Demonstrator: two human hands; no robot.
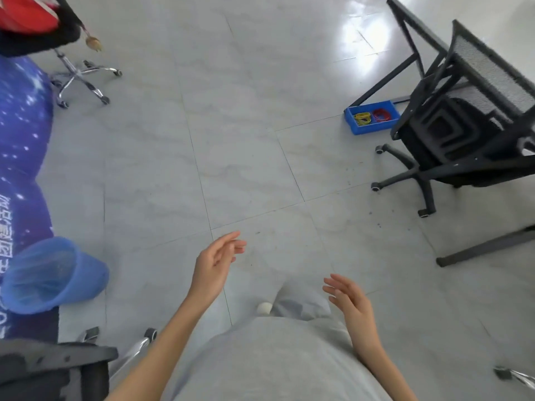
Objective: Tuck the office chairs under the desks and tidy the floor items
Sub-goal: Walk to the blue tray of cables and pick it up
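Our left hand (214, 264) and right hand (348, 296) hang relaxed and empty. The black mesh chair (463, 123) sits partly under the worktop (405, 27); pushing it further may hit the blue tray (372, 117) beside it. The blue bin (55, 274) lies tipped.

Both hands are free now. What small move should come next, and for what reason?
Probably step toward the blue bin lying tipped on its side at the left and reach for it with the left hand. Both hands, the right hand too, are open and hold nothing, and the bin looks like the nearest floor item.
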